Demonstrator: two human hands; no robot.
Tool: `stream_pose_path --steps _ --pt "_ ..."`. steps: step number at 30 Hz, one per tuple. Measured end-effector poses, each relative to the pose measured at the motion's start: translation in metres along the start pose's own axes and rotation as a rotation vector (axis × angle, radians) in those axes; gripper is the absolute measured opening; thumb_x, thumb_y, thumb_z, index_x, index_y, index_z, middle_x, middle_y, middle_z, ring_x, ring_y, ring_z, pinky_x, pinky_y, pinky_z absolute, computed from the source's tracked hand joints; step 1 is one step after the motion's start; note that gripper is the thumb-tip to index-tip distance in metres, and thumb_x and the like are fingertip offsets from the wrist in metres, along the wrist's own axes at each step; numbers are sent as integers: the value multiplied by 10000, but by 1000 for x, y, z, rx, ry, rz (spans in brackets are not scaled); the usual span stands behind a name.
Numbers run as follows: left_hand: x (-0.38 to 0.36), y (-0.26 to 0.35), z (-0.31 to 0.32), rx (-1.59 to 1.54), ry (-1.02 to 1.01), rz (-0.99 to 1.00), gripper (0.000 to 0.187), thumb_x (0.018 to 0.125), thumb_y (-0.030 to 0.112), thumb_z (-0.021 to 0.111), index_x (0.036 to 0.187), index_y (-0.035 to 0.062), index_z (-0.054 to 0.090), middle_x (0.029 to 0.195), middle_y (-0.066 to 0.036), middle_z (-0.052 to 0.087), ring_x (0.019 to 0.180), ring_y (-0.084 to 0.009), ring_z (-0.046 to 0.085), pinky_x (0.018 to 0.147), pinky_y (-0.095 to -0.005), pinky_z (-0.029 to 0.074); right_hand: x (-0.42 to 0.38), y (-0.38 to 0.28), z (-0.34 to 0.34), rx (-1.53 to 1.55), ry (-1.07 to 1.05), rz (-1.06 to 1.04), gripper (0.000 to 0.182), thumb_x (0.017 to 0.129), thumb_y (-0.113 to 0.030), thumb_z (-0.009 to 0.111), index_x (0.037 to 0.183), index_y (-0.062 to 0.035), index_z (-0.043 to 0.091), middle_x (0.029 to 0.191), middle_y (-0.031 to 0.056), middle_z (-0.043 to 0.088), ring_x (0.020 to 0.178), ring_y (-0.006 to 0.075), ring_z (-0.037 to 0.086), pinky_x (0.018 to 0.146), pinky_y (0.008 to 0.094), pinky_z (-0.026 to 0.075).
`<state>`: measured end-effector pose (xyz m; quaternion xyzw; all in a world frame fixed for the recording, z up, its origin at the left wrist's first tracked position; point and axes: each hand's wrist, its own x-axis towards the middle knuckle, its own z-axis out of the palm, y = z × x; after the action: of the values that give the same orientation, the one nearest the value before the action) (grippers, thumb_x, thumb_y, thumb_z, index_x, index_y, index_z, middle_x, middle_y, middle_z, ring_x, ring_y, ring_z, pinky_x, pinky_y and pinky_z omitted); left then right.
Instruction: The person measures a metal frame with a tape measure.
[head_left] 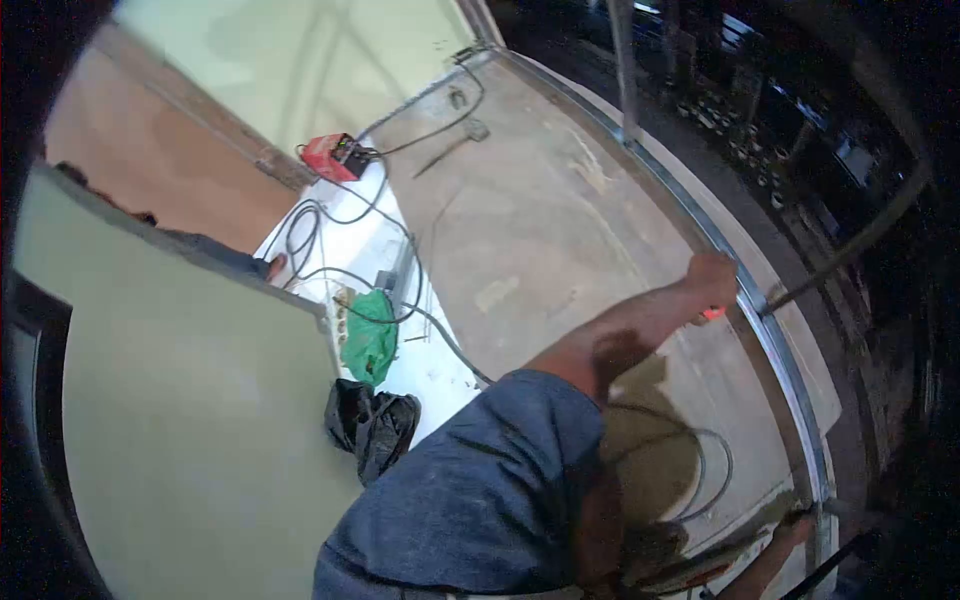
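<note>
My left arm, in a dark blue sleeve, reaches across the floor toward the metal rail [695, 205]. My left hand [711, 280] is closed beside the rail, around an object with a bright orange-red end [712, 313]; its kind is not clear. At the lower right, my right hand [793, 532] is at the lower end of the rail, close to a post. Its fingers are small and dark, so their grip cannot be made out. A cable loop [728, 460] lies on the floor between the two hands, partly in shadow.
A red boxy machine [335, 158] with black cables stands on a white sheet [425, 370]. Green plastic bag [369, 340] and black bag [372, 425] lie nearby. A hammer-like tool [452, 148] rests on the floor. Another person's hand [276, 267] shows by the wall. Beyond the rail is a dark drop.
</note>
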<state>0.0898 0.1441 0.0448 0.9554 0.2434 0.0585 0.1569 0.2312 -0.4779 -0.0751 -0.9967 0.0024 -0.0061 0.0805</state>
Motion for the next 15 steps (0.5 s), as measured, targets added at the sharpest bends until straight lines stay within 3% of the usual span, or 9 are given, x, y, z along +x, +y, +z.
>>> stream_pose_path --steps 6,8,9,12,15 --pt "4 0 17 0 -91 -49 235 702 254 647 857 103 737 929 -129 712 894 -311 682 774 -432 547 15 -1 11 399 -31 52 498 883 -345 626 1275 -46 558 1161 164 635 1003 307 628 860 424 501" --pt "12 -12 46 -16 215 73 93 682 186 640 702 133 714 789 -127 700 740 -312 693 677 -438 555 21 -9 11 768 -72 75 498 889 -365 615 1268 -47 560 1164 158 631 1009 300 623 874 412 492" --pt "13 -14 42 9 228 70 93 682 186 640 702 133 714 789 -127 700 740 -312 693 677 -438 555 28 -7 11 1002 -115 88 499 892 -375 610 1265 -47 561 1166 155 630 1012 297 620 881 407 488" --pt "10 -8 39 -18 109 51 87 681 207 652 703 141 703 779 -111 694 740 -307 681 668 -428 547 56 38 38 1601 -374 75 503 901 -405 595 1254 -48 563 1170 145 625 1021 287 611 903 390 476" --pt "28 -18 73 -28 106 73 148 697 227 647 762 114 716 836 -136 690 809 -311 675 715 -431 544 60 86 66 1960 -708 18 510 910 -435 579 1243 -49 566 1174 136 620 1031 277 603 924 373 463"
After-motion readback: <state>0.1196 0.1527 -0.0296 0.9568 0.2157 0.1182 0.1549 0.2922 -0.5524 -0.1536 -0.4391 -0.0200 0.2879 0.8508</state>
